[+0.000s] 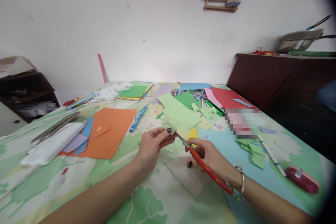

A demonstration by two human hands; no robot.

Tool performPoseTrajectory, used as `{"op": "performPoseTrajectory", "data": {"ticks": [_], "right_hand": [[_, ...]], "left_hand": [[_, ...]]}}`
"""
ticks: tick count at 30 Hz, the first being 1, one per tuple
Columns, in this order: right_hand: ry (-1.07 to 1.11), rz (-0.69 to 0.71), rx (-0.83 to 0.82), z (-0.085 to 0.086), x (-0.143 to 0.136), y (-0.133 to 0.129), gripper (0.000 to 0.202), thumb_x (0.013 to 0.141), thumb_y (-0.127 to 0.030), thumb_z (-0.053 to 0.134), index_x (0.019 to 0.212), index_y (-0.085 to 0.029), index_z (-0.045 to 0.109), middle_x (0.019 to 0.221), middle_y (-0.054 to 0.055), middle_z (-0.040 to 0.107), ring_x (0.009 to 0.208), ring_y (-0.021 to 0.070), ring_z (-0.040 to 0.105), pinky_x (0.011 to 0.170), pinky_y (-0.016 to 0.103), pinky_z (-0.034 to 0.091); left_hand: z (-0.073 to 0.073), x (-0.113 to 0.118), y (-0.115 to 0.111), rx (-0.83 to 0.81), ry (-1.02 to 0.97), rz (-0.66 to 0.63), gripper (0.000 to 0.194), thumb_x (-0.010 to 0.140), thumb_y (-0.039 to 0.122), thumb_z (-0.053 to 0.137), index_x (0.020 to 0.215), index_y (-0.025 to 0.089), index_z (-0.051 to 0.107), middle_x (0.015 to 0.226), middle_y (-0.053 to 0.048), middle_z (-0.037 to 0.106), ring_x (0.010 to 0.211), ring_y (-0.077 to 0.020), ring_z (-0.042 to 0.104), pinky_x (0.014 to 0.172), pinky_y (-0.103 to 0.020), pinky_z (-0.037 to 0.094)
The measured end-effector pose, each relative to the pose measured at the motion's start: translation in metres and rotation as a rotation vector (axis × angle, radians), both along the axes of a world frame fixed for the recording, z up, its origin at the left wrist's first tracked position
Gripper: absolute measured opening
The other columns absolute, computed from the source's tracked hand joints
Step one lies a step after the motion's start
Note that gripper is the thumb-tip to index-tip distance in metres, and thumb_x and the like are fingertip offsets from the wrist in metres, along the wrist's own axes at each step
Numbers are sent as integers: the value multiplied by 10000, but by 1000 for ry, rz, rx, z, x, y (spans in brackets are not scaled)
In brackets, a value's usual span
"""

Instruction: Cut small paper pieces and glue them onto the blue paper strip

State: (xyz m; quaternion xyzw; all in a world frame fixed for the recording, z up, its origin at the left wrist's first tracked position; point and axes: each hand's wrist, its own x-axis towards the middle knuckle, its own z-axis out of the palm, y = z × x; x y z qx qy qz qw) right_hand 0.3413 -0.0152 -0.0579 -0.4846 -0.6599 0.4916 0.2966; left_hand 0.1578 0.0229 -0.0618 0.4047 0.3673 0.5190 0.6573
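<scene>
A small piece of light green paper [173,124] is held up above the middle of a table, pinched between the thumb and fingers of the person's left hand [150,149]. Red-handled scissors [207,172] point at it, blades by the left fingertips; how far they are parted is unclear. The right hand [214,158] curls round the handles. The step in hand looks like snipping this piece; the next cut seems to call for a steady pinch and fingertips clear of the blades. Just beyond lies a larger light green sheet [185,114]. To the left are a blue stick-like object [138,119] and orange paper [115,136]; to the right, light blue paper [252,180] and green fringed scraps [256,159]. A patterned cloth [147,204] covers the table.
</scene>
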Motion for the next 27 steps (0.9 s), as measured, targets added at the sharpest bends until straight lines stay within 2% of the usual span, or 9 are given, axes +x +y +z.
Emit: {"op": "performPoseTrajectory", "data": {"ticks": [16,27], "right_hand": [[-1,-34,-20,-3,-3,1,149,670,-193,572,801,-187,503,551,-53,505,418,47,300,391,186,197],[-31,-43,-2,-6,-3,0,153,688,-252,607,784,-183,509,529,-56,489,383,35,292,373,186,186]], "left_hand": [[0,-1,0,-9,-9,-2,166,715,261,675,782,109,689,847,-88,713,828,-187,658,820,-308,503],[-1,-1,1,-36,-34,4,147,703,239,683,762,104,674,839,-93,713,834,-196,662,824,-317,500]]}}
